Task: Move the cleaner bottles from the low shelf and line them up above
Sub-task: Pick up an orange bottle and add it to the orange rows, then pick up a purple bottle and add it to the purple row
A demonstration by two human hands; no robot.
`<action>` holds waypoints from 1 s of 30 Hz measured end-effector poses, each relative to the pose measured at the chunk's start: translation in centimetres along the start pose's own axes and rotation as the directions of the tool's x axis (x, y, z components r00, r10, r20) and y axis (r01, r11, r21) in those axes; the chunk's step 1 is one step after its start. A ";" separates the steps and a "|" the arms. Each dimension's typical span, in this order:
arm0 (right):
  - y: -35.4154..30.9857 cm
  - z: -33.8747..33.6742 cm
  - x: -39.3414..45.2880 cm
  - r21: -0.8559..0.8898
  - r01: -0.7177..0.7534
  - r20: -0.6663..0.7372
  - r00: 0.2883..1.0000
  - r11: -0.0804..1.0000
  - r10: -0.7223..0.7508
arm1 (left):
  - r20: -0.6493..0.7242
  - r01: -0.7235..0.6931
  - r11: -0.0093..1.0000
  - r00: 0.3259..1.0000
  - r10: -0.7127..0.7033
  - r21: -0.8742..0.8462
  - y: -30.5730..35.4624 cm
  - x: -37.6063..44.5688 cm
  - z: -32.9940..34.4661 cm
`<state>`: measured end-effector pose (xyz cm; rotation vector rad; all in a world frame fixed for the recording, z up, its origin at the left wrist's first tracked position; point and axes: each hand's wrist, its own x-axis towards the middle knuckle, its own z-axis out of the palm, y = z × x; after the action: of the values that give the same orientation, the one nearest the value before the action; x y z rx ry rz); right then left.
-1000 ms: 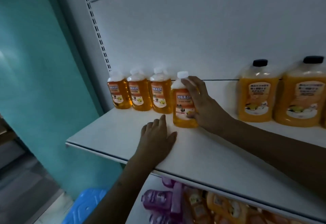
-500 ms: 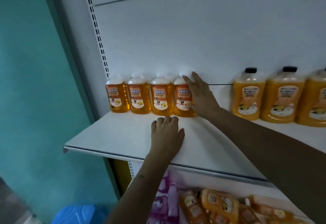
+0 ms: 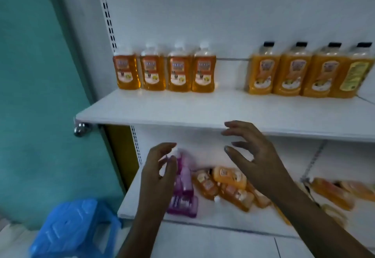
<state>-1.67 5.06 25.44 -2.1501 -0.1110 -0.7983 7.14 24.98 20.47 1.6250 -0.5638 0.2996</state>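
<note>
Several small orange cleaner bottles (image 3: 203, 71) with white caps stand in a row at the back left of the upper shelf (image 3: 182, 113). On the low shelf (image 3: 213, 217) lie several orange bottles (image 3: 229, 176) in a heap, with purple bottles (image 3: 183, 203) to their left. My left hand (image 3: 160, 172) hovers with loosely spread fingers in front of the purple bottles and holds nothing. Above the lying orange bottles my right hand (image 3: 255, 160) is spread open and empty.
Larger orange bottles (image 3: 290, 73) with black caps stand at the upper shelf's right. More orange bottles (image 3: 332, 194) lie blurred at the low shelf's right. A blue plastic stool (image 3: 73, 229) stands on the floor at lower left beside a teal wall (image 3: 36, 95).
My right hand has let go of the fourth small bottle, now standing in the row. Both hands have dropped from the upper shelf toward the low shelf. The view has tilted down.
</note>
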 end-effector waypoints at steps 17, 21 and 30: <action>15.0 15.2 -14.2 -0.055 -0.580 0.346 0.753 0.813 0.560 | 0.088 0.578 0.769 0.781 -0.618 0.274 -19.4 -14.4 -2.7; 22.4 21.1 -11.4 -0.176 -0.584 0.425 0.681 0.793 0.596 | 0.080 0.796 0.576 0.572 -0.816 0.188 -25.2 -11.5 0.7; 30.1 27.0 -9.5 -0.444 -0.293 0.524 0.682 0.847 0.511 | -0.051 0.918 0.212 0.207 -0.977 -0.334 -35.1 -5.8 7.1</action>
<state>14.48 6.58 -12.81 -2.5473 0.1783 0.2162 19.62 20.91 -13.37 1.3634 0.7063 -0.5238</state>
